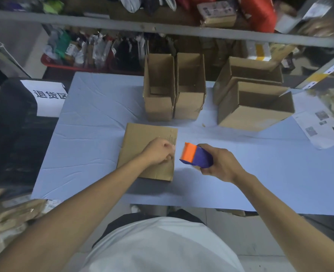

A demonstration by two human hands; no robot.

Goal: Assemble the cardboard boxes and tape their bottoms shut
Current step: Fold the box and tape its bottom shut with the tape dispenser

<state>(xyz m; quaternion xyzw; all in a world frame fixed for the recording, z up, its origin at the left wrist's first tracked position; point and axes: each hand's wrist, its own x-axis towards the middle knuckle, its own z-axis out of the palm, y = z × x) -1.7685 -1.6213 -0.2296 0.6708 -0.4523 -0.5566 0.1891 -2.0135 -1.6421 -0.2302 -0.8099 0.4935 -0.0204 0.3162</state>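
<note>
Right grip [219, 163] around tape dispenser [196, 155], left grip [160, 151] fisted on flat box [142, 142], four open boxes [159, 89] beyond.

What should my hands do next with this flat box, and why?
Probably lift the flat cardboard box with the left hand and pop it open. It lies folded on the table with no bottom formed, so the tape dispenser in the right hand has nothing to seal yet.
</note>
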